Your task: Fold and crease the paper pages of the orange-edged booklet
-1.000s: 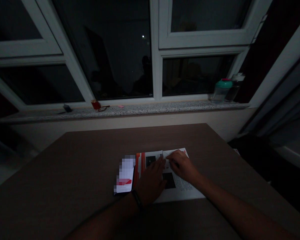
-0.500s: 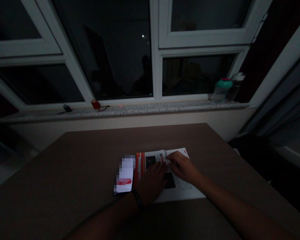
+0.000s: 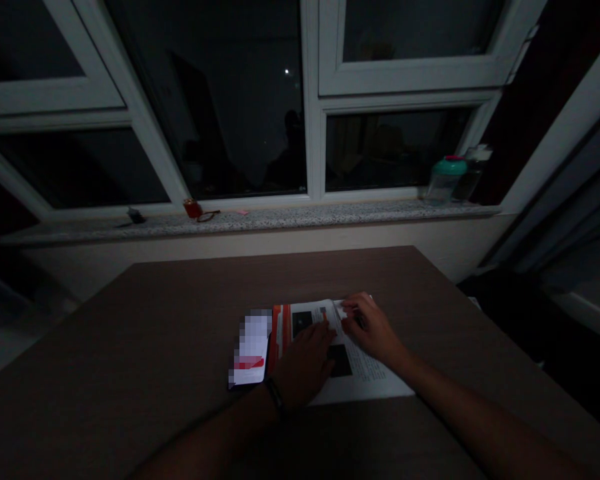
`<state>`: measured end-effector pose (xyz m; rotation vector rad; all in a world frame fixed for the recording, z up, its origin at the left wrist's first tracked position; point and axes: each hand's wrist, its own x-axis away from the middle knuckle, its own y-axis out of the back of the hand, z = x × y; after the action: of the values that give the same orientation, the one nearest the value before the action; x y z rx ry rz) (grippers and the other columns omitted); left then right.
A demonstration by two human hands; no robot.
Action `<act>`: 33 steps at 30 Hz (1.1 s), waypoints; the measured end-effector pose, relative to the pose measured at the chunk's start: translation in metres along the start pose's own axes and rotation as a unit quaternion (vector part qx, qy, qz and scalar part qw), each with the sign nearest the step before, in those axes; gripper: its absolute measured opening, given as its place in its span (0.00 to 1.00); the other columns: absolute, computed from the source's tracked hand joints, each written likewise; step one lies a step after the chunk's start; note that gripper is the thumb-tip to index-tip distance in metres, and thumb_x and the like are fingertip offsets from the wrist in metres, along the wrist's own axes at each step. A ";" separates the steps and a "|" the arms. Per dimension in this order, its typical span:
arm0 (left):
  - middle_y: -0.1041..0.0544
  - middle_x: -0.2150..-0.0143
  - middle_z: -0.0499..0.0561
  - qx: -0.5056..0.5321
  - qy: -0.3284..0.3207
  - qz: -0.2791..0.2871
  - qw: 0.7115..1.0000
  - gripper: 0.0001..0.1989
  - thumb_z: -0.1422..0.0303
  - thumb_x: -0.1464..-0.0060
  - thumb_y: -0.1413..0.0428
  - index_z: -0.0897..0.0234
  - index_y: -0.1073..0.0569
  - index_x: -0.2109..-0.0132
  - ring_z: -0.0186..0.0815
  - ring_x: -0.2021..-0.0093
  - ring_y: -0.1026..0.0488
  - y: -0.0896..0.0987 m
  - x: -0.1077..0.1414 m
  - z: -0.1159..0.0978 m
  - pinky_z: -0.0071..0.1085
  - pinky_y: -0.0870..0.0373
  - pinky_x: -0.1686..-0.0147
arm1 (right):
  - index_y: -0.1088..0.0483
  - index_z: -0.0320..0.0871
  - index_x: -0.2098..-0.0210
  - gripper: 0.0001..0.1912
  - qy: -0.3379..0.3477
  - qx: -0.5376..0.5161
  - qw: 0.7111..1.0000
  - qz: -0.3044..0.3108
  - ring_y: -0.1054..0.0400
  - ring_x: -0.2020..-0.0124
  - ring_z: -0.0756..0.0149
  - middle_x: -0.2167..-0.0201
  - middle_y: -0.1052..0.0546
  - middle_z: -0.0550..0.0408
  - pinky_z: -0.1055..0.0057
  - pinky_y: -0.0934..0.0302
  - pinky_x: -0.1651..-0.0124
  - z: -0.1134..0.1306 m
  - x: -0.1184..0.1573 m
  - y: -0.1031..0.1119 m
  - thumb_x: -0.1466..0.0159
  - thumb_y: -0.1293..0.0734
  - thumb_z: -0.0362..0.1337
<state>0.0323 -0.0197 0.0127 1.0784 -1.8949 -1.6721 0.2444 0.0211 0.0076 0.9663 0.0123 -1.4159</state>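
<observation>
A printed booklet (image 3: 385, 385), its left strip orange-red, lies on the brown table (image 3: 180, 313), toward the near side and a little right of the middle. The left hand (image 3: 304, 363) rests on its pages with fingers stretched out flat; whether they touch one another I cannot tell (the light is dim). A dark band (image 3: 275, 392) circles that wrist. The right hand (image 3: 373, 331) is at the booklet's far right part, fingers curled toward the thumb; whether they pinch the paper I cannot tell. Just left of the booklet lies a lit phone (image 3: 253, 350). On the far windowsill (image 3: 305, 219), a teal-lidded bottle (image 3: 445, 183) stands at right.
</observation>
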 end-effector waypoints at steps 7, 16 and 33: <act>0.36 0.37 0.56 -0.010 -0.012 0.000 1.000 0.23 0.69 0.39 0.47 0.62 0.39 0.38 0.45 0.37 0.40 0.005 0.000 -0.001 0.45 0.39 0.39 | 0.30 0.43 0.57 0.10 -0.097 -0.008 0.994 -0.042 0.29 0.61 0.61 0.63 0.24 0.51 0.63 0.35 0.55 -0.006 0.000 0.001 0.37 0.38 0.34; 0.29 0.50 0.54 -0.045 0.037 0.004 0.998 0.09 0.71 0.38 0.50 0.63 0.31 0.51 0.44 0.48 0.33 0.016 -0.003 -0.006 0.43 0.33 0.48 | 0.34 0.40 0.50 0.18 -0.083 0.041 0.994 -0.064 0.30 0.61 0.61 0.59 0.26 0.48 0.65 0.35 0.58 -0.002 0.001 0.006 0.41 0.39 0.30; 0.35 0.42 0.57 -0.032 0.045 0.001 0.998 0.18 0.74 0.39 0.50 0.63 0.35 0.42 0.47 0.40 0.39 0.011 -0.001 -0.002 0.46 0.41 0.39 | 0.29 0.42 0.51 0.15 -0.051 0.234 0.970 0.050 0.39 0.49 0.53 0.53 0.28 0.46 0.59 0.43 0.47 -0.015 0.002 0.000 0.37 0.33 0.38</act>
<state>0.0314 -0.0204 0.0238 1.1083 -1.7744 -1.6429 0.2526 0.0278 -0.0025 1.2572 -0.4595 -1.3995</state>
